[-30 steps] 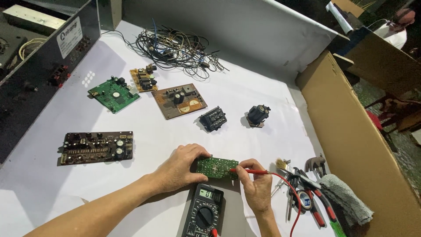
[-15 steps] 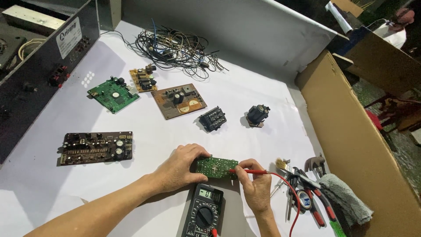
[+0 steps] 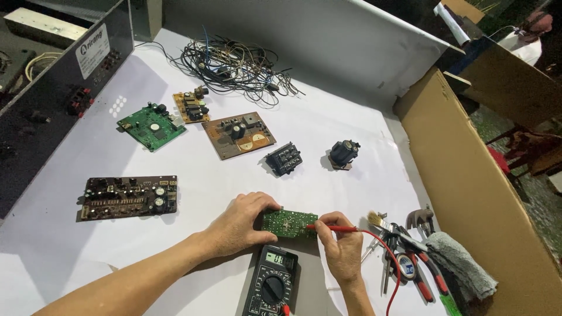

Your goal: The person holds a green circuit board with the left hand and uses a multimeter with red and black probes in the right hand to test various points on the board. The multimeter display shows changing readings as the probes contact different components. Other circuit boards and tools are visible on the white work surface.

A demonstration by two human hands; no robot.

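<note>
Left hand [image 3: 240,225] fingers clamp the small green circuit board [image 3: 288,224], long axis three-to-nine, while right hand [image 3: 342,248] fingers pinch the red probe [image 3: 339,228] at its three o'clock end.

Bright, even light fell from above onto my white table [image 3: 328,146], which glared a little. My arms cast soft shadows toward me. Everything stayed sharp at centre; the edges bent slightly outward, and the far right corner was dim.
</note>
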